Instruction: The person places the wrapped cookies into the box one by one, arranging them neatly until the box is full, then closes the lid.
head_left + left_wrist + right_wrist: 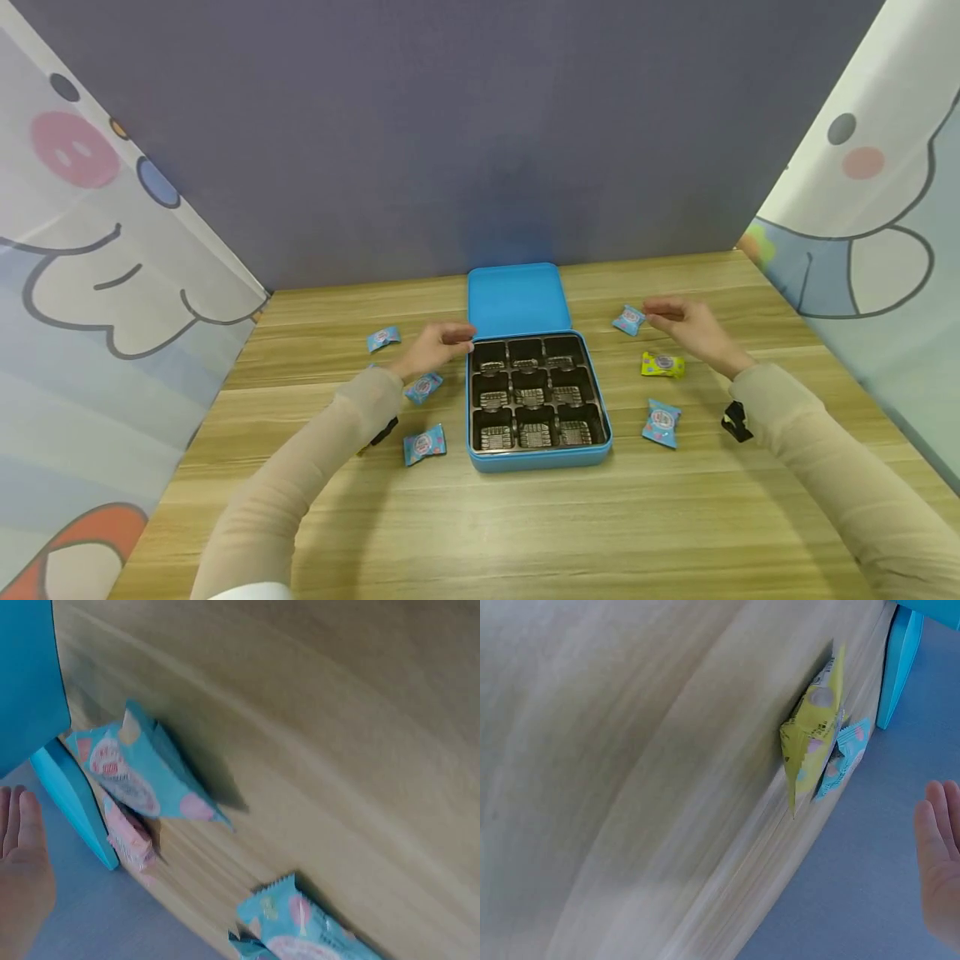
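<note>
Head view puts the blue box [540, 461] on the wooden table [525, 533], its lid [517, 300] folded back at the far side and no packet lying in its black tray [529, 398]. I hold my left hand [435, 348] by the box's far left corner, fingers straight and side by side, pinching nothing; I cannot tell whether the fingertips touch the rim. My right hand [693, 329] hangs to the right of the box, its fingers also straight and holding nothing, near a blue packet [629, 320].

Left of the box, I see three other blue packets [425, 445], and the left wrist view adds a pink packet [129, 836] beside it. Right of the box lie a yellow packet [663, 365], another blue one nearer me, and, farther out by my sleeve [780, 417], a black packet [737, 422].

I judge this to be a reaching step, before any packet is taken up. The next move would call for lowering my right fingers to the nearby blue packet and pinching its wrapper, while my left hand keeps off the compartments
</note>
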Action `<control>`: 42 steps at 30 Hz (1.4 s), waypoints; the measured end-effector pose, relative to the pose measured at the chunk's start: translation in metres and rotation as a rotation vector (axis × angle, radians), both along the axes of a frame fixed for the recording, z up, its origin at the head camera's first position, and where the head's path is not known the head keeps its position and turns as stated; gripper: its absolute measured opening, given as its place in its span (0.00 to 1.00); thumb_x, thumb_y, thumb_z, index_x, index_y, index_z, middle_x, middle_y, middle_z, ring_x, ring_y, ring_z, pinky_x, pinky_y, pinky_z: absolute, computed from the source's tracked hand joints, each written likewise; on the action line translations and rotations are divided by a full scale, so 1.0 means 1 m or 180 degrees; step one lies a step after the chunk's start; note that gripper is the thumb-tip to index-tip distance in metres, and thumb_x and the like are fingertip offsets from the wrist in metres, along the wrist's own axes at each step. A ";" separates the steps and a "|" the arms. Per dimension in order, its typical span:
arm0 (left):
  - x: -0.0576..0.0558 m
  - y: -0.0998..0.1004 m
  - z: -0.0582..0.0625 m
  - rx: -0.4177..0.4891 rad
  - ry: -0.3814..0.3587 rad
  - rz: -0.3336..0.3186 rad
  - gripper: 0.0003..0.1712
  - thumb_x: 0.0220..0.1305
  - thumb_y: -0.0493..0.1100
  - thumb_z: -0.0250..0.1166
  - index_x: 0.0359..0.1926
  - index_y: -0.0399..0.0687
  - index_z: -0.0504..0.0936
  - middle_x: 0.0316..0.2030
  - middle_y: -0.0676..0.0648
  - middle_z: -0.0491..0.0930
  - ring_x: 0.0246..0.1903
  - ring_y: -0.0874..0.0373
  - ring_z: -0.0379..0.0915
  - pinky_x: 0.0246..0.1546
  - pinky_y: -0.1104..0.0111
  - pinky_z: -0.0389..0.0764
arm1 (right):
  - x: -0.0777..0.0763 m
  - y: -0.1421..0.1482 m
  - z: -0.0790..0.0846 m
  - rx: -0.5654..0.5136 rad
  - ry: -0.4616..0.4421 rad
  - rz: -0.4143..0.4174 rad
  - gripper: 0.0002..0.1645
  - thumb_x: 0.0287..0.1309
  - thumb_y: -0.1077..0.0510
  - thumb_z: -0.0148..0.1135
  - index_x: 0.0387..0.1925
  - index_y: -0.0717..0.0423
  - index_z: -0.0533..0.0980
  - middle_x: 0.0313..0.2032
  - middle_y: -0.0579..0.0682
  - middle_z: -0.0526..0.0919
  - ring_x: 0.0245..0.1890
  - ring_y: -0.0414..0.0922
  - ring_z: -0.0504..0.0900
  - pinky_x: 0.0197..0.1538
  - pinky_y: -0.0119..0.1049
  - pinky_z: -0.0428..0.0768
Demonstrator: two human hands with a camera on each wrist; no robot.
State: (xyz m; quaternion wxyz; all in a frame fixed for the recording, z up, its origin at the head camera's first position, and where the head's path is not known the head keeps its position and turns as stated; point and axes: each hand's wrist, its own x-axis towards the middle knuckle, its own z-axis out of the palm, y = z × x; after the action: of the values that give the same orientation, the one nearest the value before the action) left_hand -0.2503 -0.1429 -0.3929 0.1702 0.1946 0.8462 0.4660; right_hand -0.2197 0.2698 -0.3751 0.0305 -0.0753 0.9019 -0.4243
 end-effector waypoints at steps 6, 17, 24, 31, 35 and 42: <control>-0.002 0.007 -0.007 -0.0067 -0.0055 -0.0037 0.27 0.64 0.44 0.58 0.62 0.42 0.68 0.62 0.44 0.66 0.59 0.48 0.65 0.59 0.56 0.69 | 0.002 0.000 -0.001 0.0003 -0.0002 -0.0028 0.25 0.67 0.54 0.48 0.59 0.66 0.66 0.57 0.64 0.71 0.55 0.57 0.73 0.54 0.38 0.76; -0.005 0.005 -0.012 0.0042 -0.0218 0.0075 0.25 0.63 0.44 0.59 0.60 0.43 0.71 0.62 0.43 0.66 0.57 0.48 0.68 0.55 0.57 0.73 | 0.003 -0.001 -0.004 -0.0030 -0.0079 -0.0003 0.28 0.67 0.51 0.47 0.60 0.66 0.65 0.58 0.65 0.70 0.56 0.59 0.71 0.57 0.51 0.71; -0.003 0.006 -0.016 0.0186 -0.0362 0.0194 0.24 0.63 0.43 0.59 0.59 0.42 0.72 0.63 0.43 0.66 0.58 0.48 0.68 0.58 0.56 0.71 | 0.004 0.003 -0.008 -0.0001 -0.0070 0.0010 0.28 0.67 0.51 0.47 0.60 0.66 0.65 0.57 0.65 0.71 0.55 0.59 0.72 0.55 0.40 0.75; -0.003 0.005 -0.021 0.0206 -0.0377 0.0350 0.22 0.62 0.42 0.60 0.57 0.43 0.75 0.62 0.43 0.66 0.59 0.48 0.66 0.58 0.57 0.71 | 0.001 0.005 -0.008 0.0024 0.0012 0.0037 0.25 0.65 0.54 0.50 0.59 0.65 0.66 0.56 0.64 0.73 0.54 0.58 0.72 0.50 0.26 0.76; -0.003 0.006 -0.018 0.0141 -0.0347 0.0438 0.21 0.62 0.43 0.60 0.56 0.45 0.75 0.61 0.44 0.68 0.59 0.48 0.66 0.57 0.56 0.71 | -0.004 0.005 -0.004 0.0015 0.0081 0.0107 0.25 0.64 0.57 0.52 0.59 0.66 0.67 0.56 0.65 0.73 0.54 0.58 0.73 0.49 0.27 0.77; -0.001 0.009 -0.011 0.0066 -0.0403 0.0494 0.21 0.62 0.43 0.60 0.57 0.46 0.75 0.61 0.45 0.68 0.59 0.49 0.65 0.58 0.56 0.70 | -0.016 0.008 -0.002 0.0149 0.0167 0.0238 0.25 0.62 0.60 0.55 0.58 0.67 0.67 0.55 0.66 0.73 0.56 0.61 0.71 0.55 0.46 0.75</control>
State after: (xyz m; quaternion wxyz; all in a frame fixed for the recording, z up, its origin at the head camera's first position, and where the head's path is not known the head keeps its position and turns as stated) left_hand -0.2517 -0.1342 -0.4043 0.1847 0.1003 0.8414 0.4979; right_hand -0.2357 0.2782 -0.3776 0.0244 -0.1194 0.9086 -0.3995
